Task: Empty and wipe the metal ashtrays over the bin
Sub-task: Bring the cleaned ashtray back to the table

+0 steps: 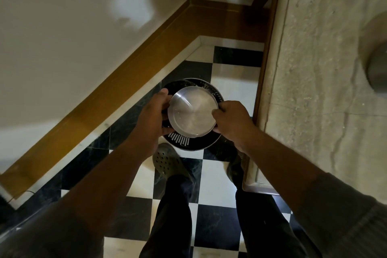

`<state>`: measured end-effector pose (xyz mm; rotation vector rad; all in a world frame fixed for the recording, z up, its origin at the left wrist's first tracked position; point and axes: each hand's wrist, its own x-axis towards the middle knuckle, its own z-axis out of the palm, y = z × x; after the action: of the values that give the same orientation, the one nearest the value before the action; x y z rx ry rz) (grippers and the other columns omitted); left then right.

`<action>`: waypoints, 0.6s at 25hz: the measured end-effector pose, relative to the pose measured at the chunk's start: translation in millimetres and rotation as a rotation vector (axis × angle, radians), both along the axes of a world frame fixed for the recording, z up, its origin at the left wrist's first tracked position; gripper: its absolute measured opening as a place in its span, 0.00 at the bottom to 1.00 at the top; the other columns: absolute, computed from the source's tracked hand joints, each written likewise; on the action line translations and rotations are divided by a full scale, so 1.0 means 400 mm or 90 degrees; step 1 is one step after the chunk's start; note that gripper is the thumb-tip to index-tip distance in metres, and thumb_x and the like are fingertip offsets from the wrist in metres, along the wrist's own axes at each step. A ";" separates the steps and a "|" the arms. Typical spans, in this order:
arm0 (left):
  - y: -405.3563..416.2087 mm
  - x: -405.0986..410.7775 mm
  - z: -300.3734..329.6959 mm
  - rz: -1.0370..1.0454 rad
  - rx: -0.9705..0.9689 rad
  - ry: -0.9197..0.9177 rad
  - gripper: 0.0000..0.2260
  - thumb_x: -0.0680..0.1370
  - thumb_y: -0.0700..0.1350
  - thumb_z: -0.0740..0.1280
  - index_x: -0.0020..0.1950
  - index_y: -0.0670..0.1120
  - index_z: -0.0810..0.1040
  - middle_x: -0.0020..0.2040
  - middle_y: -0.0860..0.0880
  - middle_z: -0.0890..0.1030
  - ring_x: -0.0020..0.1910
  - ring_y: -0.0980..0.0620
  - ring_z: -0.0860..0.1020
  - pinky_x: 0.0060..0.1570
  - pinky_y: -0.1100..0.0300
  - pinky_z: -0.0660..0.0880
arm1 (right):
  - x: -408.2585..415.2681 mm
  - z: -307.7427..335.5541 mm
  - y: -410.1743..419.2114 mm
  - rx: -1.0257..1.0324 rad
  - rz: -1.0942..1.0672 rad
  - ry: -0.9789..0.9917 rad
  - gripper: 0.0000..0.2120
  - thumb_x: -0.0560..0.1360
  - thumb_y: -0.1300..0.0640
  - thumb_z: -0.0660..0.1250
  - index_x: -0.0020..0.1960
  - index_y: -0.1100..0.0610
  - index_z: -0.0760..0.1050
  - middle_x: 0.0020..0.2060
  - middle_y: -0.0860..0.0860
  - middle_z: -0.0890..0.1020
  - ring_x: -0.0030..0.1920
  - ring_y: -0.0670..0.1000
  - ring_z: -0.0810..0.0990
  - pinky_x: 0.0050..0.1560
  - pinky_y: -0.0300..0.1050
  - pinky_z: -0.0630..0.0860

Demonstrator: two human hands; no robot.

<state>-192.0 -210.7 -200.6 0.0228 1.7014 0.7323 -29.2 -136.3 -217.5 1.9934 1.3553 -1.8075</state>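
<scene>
A round shiny metal ashtray (192,112) is held level over a black perforated bin (188,142) that stands on the floor. Its inside looks bare and reflective. My left hand (154,115) grips the ashtray's left rim, thumb on top. My right hand (232,120) closes on the right rim, fingers curled at the edge. Whether a cloth is in either hand cannot be made out. Most of the bin's opening is hidden beneath the ashtray.
The floor is black and white checkered tile (217,182). A wooden skirting board (117,81) runs along the wall on the left. A rough stone counter (314,69) stands on the right with another metal object (378,69) on it. My feet in clogs (167,163) stand just before the bin.
</scene>
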 end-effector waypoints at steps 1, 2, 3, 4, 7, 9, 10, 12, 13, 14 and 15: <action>0.011 -0.001 0.024 0.005 0.006 0.008 0.23 0.82 0.59 0.54 0.67 0.49 0.78 0.60 0.47 0.83 0.59 0.47 0.80 0.58 0.46 0.76 | 0.000 0.017 0.005 0.003 -0.016 0.010 0.09 0.78 0.60 0.61 0.51 0.62 0.79 0.49 0.60 0.82 0.51 0.60 0.82 0.53 0.61 0.82; 0.025 0.000 0.050 0.009 0.011 0.018 0.22 0.82 0.59 0.54 0.68 0.49 0.77 0.60 0.47 0.83 0.59 0.48 0.80 0.58 0.46 0.76 | 0.003 0.040 0.013 0.008 -0.029 0.020 0.08 0.79 0.60 0.61 0.51 0.61 0.79 0.48 0.59 0.82 0.50 0.60 0.83 0.52 0.60 0.82; 0.040 0.002 0.078 0.011 0.021 0.027 0.21 0.82 0.58 0.54 0.67 0.51 0.78 0.60 0.48 0.83 0.59 0.48 0.79 0.58 0.47 0.77 | 0.008 0.065 0.023 0.019 -0.041 0.030 0.08 0.80 0.59 0.62 0.52 0.60 0.79 0.48 0.59 0.82 0.49 0.59 0.83 0.52 0.59 0.83; 0.056 0.010 0.107 0.010 0.034 0.029 0.18 0.82 0.58 0.54 0.63 0.55 0.78 0.59 0.49 0.82 0.59 0.48 0.79 0.58 0.47 0.77 | 0.017 0.091 0.034 0.038 -0.051 0.038 0.09 0.80 0.59 0.62 0.52 0.60 0.80 0.47 0.59 0.83 0.48 0.59 0.84 0.52 0.59 0.83; 0.111 0.051 0.185 0.011 0.073 0.033 0.10 0.83 0.55 0.54 0.49 0.62 0.74 0.51 0.55 0.85 0.55 0.52 0.80 0.51 0.51 0.78 | 0.063 0.160 0.075 0.126 -0.077 0.056 0.09 0.79 0.57 0.64 0.47 0.60 0.82 0.45 0.60 0.84 0.45 0.59 0.85 0.50 0.61 0.83; 0.152 0.091 0.219 0.008 0.095 0.044 0.09 0.83 0.55 0.55 0.50 0.60 0.75 0.50 0.57 0.84 0.52 0.55 0.80 0.49 0.51 0.78 | 0.105 0.201 0.111 0.154 -0.117 0.066 0.09 0.78 0.57 0.65 0.41 0.54 0.81 0.43 0.59 0.85 0.45 0.59 0.85 0.50 0.62 0.83; 0.173 0.113 0.233 0.000 0.101 0.045 0.10 0.82 0.56 0.56 0.54 0.59 0.77 0.53 0.55 0.83 0.53 0.55 0.80 0.50 0.51 0.77 | 0.126 0.216 0.127 0.161 -0.139 0.065 0.10 0.78 0.56 0.65 0.39 0.51 0.80 0.43 0.59 0.85 0.45 0.58 0.85 0.49 0.62 0.83; 0.232 0.175 0.259 -0.024 0.116 0.036 0.18 0.78 0.59 0.58 0.61 0.52 0.79 0.57 0.52 0.82 0.55 0.53 0.80 0.51 0.50 0.77 | 0.184 0.251 0.167 0.185 -0.190 0.050 0.12 0.78 0.56 0.65 0.36 0.47 0.78 0.42 0.58 0.85 0.44 0.58 0.85 0.49 0.63 0.82; 0.260 0.203 0.267 -0.031 0.122 0.035 0.19 0.77 0.59 0.59 0.60 0.52 0.80 0.56 0.51 0.83 0.56 0.52 0.80 0.51 0.49 0.77 | 0.210 0.263 0.185 0.196 -0.216 0.042 0.14 0.78 0.56 0.65 0.35 0.47 0.78 0.42 0.58 0.85 0.44 0.58 0.85 0.49 0.64 0.82; 0.289 0.232 0.273 -0.039 0.128 0.037 0.16 0.78 0.58 0.59 0.57 0.53 0.80 0.56 0.50 0.83 0.56 0.50 0.81 0.51 0.49 0.78 | 0.238 0.270 0.202 0.206 -0.245 0.035 0.15 0.78 0.56 0.65 0.33 0.47 0.78 0.42 0.58 0.85 0.44 0.58 0.85 0.49 0.64 0.82; 0.318 0.262 0.274 -0.049 0.132 0.035 0.13 0.80 0.56 0.59 0.56 0.53 0.80 0.56 0.49 0.83 0.56 0.49 0.81 0.51 0.49 0.78 | 0.266 0.274 0.218 0.210 -0.280 0.027 0.15 0.78 0.56 0.65 0.33 0.46 0.78 0.42 0.58 0.85 0.45 0.58 0.85 0.50 0.64 0.82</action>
<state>-87.1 -83.3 -91.0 0.2532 1.6609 0.8543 77.1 -48.9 -108.0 2.6139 1.3849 -1.8968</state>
